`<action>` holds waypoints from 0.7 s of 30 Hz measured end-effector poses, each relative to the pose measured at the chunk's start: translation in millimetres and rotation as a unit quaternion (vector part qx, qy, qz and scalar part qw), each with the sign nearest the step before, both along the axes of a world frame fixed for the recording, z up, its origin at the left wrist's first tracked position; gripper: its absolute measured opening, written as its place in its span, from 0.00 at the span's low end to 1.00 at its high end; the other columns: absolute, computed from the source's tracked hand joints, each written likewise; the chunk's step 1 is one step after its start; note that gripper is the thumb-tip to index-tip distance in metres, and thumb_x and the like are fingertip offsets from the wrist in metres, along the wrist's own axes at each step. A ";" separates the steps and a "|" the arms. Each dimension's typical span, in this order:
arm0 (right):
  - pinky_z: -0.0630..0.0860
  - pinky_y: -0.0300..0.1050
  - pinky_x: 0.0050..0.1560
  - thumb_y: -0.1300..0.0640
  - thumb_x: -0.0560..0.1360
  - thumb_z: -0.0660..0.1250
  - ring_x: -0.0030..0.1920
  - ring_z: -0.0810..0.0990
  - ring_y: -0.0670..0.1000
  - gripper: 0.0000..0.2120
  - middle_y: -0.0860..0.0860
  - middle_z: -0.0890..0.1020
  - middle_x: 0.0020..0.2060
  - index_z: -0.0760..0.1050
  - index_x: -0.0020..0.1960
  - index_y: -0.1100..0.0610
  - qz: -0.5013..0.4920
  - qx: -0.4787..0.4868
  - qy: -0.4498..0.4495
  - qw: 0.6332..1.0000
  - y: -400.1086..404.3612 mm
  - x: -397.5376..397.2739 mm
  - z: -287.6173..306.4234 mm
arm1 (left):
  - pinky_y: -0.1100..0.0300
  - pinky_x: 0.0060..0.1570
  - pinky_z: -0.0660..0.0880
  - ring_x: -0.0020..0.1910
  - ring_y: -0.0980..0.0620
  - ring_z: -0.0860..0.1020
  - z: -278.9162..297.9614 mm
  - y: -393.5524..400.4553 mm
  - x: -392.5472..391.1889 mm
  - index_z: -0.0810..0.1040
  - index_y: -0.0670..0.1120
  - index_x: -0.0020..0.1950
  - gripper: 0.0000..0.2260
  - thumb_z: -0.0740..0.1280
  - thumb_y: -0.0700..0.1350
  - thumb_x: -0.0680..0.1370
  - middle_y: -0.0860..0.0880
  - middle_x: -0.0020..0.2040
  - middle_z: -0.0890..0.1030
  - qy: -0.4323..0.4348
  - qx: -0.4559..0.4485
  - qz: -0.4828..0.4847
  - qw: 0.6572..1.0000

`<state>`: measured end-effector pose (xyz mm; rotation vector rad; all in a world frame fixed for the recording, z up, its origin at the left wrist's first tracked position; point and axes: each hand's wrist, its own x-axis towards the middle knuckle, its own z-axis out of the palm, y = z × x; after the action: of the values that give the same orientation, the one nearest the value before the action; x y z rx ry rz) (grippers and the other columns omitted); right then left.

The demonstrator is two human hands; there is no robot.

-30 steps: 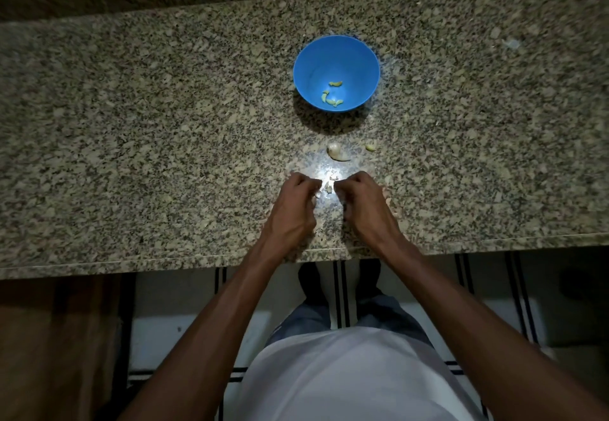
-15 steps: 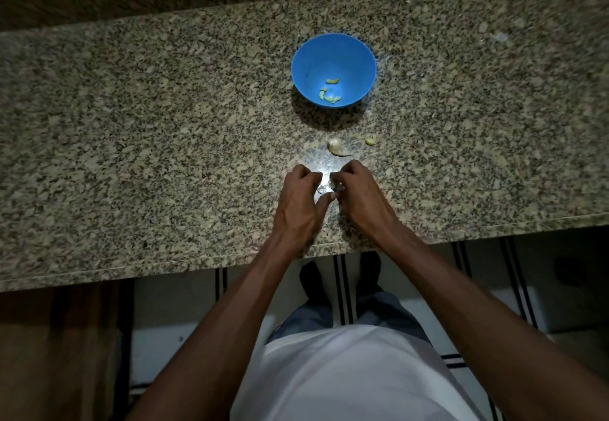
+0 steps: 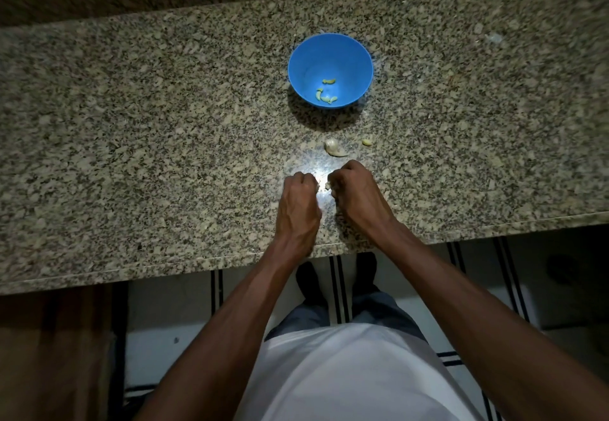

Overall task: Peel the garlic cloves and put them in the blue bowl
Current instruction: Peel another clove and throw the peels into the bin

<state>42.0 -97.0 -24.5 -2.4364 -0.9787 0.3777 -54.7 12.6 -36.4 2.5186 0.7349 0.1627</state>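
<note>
Garlic peeling is the step in hand. Both hands rest curled on the speckled granite counter (image 3: 131, 143): the right hand (image 3: 357, 193) pinches a small pale garlic clove (image 3: 327, 185), while the left hand (image 3: 300, 204) is curled beside it; what it holds I cannot tell. The round blue plastic bowl (image 3: 306, 54), farther away, contains a few peeled cloves (image 3: 326, 96). One unpeeled clove (image 3: 333, 147) waits between. Better to pull the skin gently from the tip, keeping the loose skin out of the bowl.

A speckled granite counter (image 3: 131, 143) above a striped floor (image 3: 336, 288).
</note>
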 end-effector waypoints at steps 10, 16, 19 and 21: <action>0.71 0.50 0.36 0.59 0.78 0.68 0.44 0.75 0.60 0.06 0.56 0.77 0.47 0.74 0.48 0.62 0.057 -0.028 -0.007 0.998 -6.9 -8.2 0.3 | 0.65 0.38 0.66 0.43 0.53 0.73 13.3 36.6 -21.4 0.77 0.44 0.47 0.06 0.65 0.36 0.83 0.49 0.45 0.77 -0.034 -0.053 0.044 0.997; 0.73 0.49 0.36 0.69 0.76 0.68 0.42 0.72 0.54 0.05 0.54 0.75 0.42 0.78 0.44 0.61 0.098 -0.070 -0.103 0.987 -20.7 -22.1 -1.8 | 0.74 0.41 0.66 0.42 0.55 0.71 14.0 25.2 -20.5 0.77 0.43 0.46 0.06 0.66 0.36 0.82 0.48 0.45 0.77 -0.054 -0.091 0.035 0.994; 0.75 0.52 0.37 0.74 0.72 0.67 0.42 0.74 0.56 0.10 0.56 0.77 0.42 0.77 0.45 0.61 0.102 -0.067 -0.112 0.986 -23.5 -26.4 0.5 | 0.73 0.43 0.69 0.43 0.58 0.74 14.5 25.5 -20.2 0.80 0.43 0.48 0.04 0.67 0.37 0.82 0.48 0.46 0.78 -0.066 -0.117 0.040 0.990; 0.79 0.52 0.38 0.73 0.73 0.66 0.41 0.79 0.56 0.11 0.56 0.82 0.41 0.81 0.47 0.61 0.064 -0.036 -0.041 0.996 -26.8 -27.9 4.1 | 0.62 0.44 0.76 0.45 0.53 0.78 14.0 27.7 -19.2 0.82 0.43 0.49 0.04 0.68 0.40 0.81 0.48 0.47 0.80 -0.068 -0.133 0.037 0.988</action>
<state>14.0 -123.8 -20.4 -2.4769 -1.1795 0.3654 -73.9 40.3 -22.4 2.2056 0.7429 0.2443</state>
